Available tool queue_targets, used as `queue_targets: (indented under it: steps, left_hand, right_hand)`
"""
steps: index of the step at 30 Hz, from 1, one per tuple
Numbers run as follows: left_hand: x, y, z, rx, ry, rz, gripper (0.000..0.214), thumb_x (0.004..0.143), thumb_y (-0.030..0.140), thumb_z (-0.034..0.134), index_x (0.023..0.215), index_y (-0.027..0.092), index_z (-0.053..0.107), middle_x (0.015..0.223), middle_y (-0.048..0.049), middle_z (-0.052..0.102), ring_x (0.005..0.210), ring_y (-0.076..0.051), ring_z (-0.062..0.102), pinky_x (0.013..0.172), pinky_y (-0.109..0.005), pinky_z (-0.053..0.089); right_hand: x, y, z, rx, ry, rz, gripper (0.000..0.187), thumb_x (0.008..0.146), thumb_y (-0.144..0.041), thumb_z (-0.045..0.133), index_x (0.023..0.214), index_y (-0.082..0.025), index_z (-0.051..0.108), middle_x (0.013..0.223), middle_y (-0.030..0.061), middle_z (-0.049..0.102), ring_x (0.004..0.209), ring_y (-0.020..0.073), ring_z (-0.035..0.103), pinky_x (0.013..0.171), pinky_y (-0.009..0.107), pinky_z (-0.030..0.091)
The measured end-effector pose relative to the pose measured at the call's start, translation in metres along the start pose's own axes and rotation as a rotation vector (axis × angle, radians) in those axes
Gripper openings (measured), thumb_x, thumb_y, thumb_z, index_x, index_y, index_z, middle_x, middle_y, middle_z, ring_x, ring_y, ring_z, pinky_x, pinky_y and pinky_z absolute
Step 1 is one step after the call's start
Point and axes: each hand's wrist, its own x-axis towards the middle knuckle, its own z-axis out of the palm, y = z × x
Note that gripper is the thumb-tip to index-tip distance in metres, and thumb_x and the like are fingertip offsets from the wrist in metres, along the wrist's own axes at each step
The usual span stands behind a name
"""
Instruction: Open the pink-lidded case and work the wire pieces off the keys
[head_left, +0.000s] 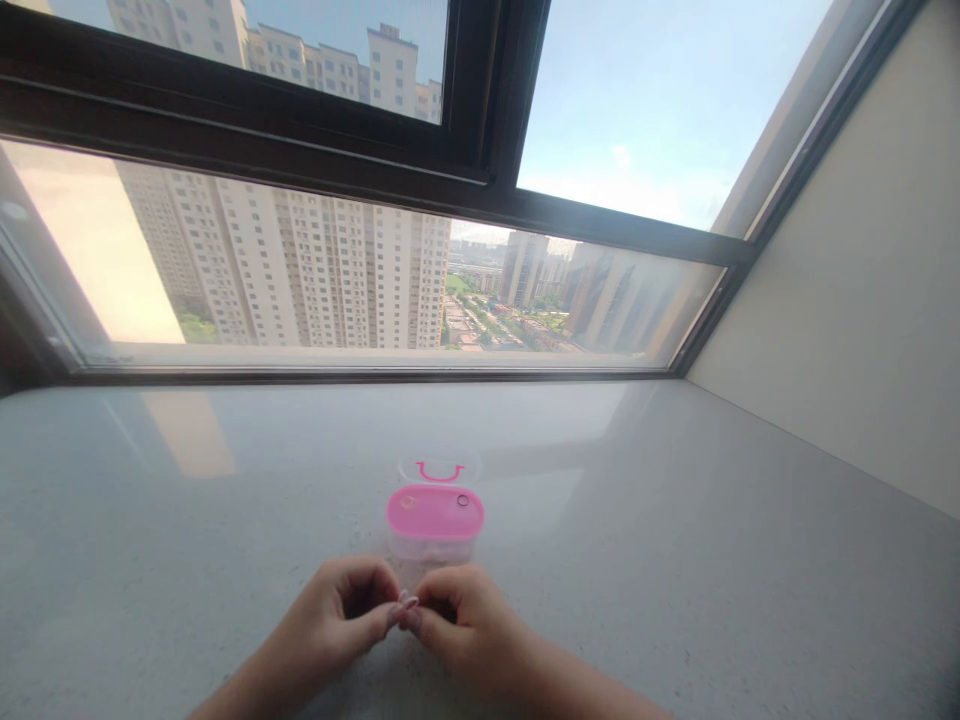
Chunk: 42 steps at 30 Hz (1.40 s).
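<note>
My left hand [341, 610] and my right hand [465, 615] meet low in the middle of the head view, thumbs and forefingers pinched together. Between the fingertips they both hold a small pale pink hair tie [407, 599], partly covered by the fingers. Just beyond my hands stands an oval box [435, 549] with clear sides and a pink top [435, 518]. Two small rings lie on that top: a light, yellowish one [407, 502] at the left and a dark one [463, 501] at the right.
Behind the box lies a clear oval lid with a pink handle [441, 475]. The pale speckled sill [675, 560] runs back to a dark-framed window [375, 377], with tall buildings outside. A plain wall [862, 300] bounds the right side.
</note>
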Motion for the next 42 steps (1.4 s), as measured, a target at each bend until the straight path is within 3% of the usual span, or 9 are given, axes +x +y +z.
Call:
queue_targets:
  steps: [5, 11, 20, 26, 33, 42]
  left_hand:
    - [-0.0008, -0.0008, -0.0011, 0.027, -0.017, 0.012, 0.026, 0.072, 0.037, 0.064, 0.064, 0.013, 0.057, 0.058, 0.0035, 0.047, 0.056, -0.012, 0.041, 0.052, -0.023, 0.029]
    - [-0.0017, -0.0002, -0.0008, 0.021, -0.031, 0.005, 0.026, 0.072, 0.037, 0.064, 0.063, 0.014, 0.055, 0.057, 0.0044, 0.044, 0.055, -0.011, 0.039, 0.051, -0.023, 0.027]
    - [-0.0008, 0.0009, 0.0004, 0.028, -0.033, -0.013, 0.02, 0.071, 0.033, 0.063, 0.068, 0.013, 0.063, 0.059, 0.0014, 0.052, 0.057, -0.012, 0.044, 0.053, -0.023, 0.032]
    - [-0.0008, -0.001, -0.0005, 0.051, -0.032, 0.007, 0.017, 0.072, 0.029, 0.061, 0.068, 0.012, 0.063, 0.06, 0.0011, 0.054, 0.058, -0.013, 0.045, 0.054, -0.024, 0.033]
    - [-0.0006, -0.001, -0.0015, 0.087, -0.036, -0.015, 0.019, 0.074, 0.03, 0.061, 0.067, 0.013, 0.062, 0.058, 0.0032, 0.049, 0.057, -0.012, 0.042, 0.053, -0.023, 0.031]
    - [-0.0006, 0.0041, -0.002, 0.059, -0.028, -0.025, 0.026, 0.074, 0.037, 0.062, 0.068, 0.012, 0.062, 0.056, 0.0043, 0.046, 0.054, -0.011, 0.039, 0.051, -0.022, 0.029]
  right_hand:
    - [0.0012, 0.0003, -0.0006, 0.112, 0.069, 0.039, 0.014, 0.076, -0.023, 0.061, 0.083, -0.013, 0.068, 0.051, -0.0068, 0.038, 0.048, 0.0069, 0.032, 0.046, 0.02, 0.023]
    - [-0.0002, 0.0001, -0.0002, 0.146, 0.099, 0.038, 0.006, 0.073, -0.019, 0.062, 0.073, -0.013, 0.063, 0.05, -0.0079, 0.036, 0.047, 0.0066, 0.03, 0.044, 0.02, 0.021]
    - [-0.0005, 0.0035, 0.0014, 0.13, 0.105, 0.023, 0.009, 0.073, -0.021, 0.062, 0.075, -0.013, 0.065, 0.048, -0.0087, 0.034, 0.045, 0.0063, 0.027, 0.043, 0.019, 0.02]
    - [-0.0011, -0.0002, 0.0005, 0.131, 0.098, 0.002, 0.022, 0.076, -0.027, 0.062, 0.09, -0.013, 0.071, 0.049, -0.0072, 0.036, 0.045, 0.0065, 0.028, 0.043, 0.02, 0.022]
    - [-0.0011, 0.0006, 0.0009, 0.116, 0.121, 0.032, 0.018, 0.073, -0.023, 0.061, 0.076, -0.01, 0.072, 0.048, -0.0056, 0.037, 0.044, 0.0061, 0.028, 0.042, 0.02, 0.019]
    - [-0.0007, -0.0025, -0.0034, 0.182, 0.104, 0.061, 0.013, 0.072, -0.022, 0.063, 0.072, -0.01, 0.066, 0.047, -0.0074, 0.036, 0.044, 0.0055, 0.027, 0.042, 0.02, 0.019]
